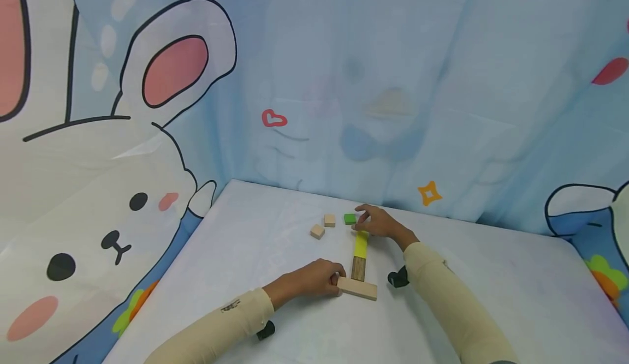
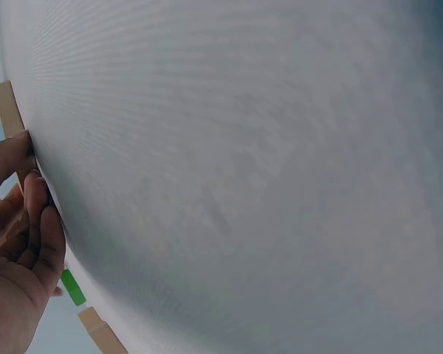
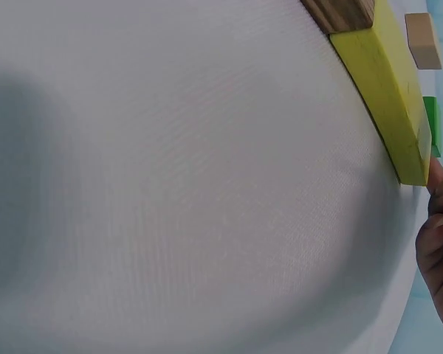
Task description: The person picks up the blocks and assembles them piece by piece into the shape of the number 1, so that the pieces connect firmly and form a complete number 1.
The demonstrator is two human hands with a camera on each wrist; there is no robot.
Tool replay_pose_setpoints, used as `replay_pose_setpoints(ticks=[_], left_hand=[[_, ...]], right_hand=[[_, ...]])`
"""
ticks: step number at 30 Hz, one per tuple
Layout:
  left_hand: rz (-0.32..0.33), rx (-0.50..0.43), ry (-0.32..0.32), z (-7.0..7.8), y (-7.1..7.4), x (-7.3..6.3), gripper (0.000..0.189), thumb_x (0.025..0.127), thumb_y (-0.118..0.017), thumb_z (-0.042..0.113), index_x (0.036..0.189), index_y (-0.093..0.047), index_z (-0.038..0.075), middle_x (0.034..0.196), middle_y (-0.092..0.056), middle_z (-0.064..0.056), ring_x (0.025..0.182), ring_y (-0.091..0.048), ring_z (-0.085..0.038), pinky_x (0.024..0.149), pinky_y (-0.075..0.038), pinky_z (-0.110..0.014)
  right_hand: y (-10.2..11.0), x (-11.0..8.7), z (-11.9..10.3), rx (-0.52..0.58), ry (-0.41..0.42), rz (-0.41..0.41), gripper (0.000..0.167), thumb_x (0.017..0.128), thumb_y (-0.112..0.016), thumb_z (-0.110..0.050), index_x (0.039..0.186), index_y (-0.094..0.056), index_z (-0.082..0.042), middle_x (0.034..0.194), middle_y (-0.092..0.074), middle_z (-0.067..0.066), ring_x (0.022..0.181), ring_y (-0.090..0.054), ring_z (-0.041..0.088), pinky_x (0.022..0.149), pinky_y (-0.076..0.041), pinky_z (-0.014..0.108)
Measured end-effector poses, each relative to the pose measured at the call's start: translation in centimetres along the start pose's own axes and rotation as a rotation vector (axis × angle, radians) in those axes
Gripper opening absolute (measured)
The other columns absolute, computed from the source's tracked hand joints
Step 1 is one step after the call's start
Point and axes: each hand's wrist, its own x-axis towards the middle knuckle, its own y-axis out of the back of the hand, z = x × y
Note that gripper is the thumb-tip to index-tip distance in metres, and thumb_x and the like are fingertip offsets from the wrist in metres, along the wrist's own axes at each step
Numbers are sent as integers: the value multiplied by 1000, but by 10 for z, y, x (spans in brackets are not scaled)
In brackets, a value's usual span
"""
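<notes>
My left hand (image 1: 316, 278) pinches the left end of a plain wooden plank (image 1: 358, 288) lying crosswise on the table. In the left wrist view, thumb and fingertips meet the plank (image 2: 9, 110) at its end. A dark-grained wooden block (image 1: 358, 269) runs away from the plank's middle, and a yellow block (image 1: 361, 245) continues that line. At the far end of the yellow block is my right hand (image 1: 380, 223), its fingers loosely bent and holding nothing. The right wrist view shows its fingertips right by the end of the yellow block (image 3: 387, 92).
Left of the right hand lies a small green block (image 1: 350, 219). Two plain wooden cubes, one farther back (image 1: 330, 220) and one nearer (image 1: 317, 231), sit beside it. A blue printed curtain (image 1: 314, 151) rises behind the white table (image 1: 275, 233).
</notes>
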Motion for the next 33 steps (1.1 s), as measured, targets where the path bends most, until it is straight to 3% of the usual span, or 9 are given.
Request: replay_pose_setpoints(ticks=[10,16,33], left_hand=[[8,14,-2,0,-1,0,30,91,-75,16,119,-67,10,79,-59,11,68,-51,3,64,-44,-14],[13,20,-14,-4,-3,1,30,91,-75,16,119,-67,10,79,-60,11,68,-51,3,64,-44,-13],[5,6,-16,-6,-2,3,30,92,-75,17,120,-66,10,78,-59,12,68,-51,3,64,-44,-13]], right_hand=[[-3,9,3,-26,-8,8,63,92,-71,-30,143,-49,0,114,-66,18,96,-61,25,86,-50,42],[-4,10,1,-24,23,11,58,91,-72,-26,139,-52,2,110,-66,17,95,-61,26,85,-49,43],[-7,20,0,-52,-2,7,48,93,-70,-22,136,-59,-2,117,-64,20,97,-59,25,80,-49,36]])
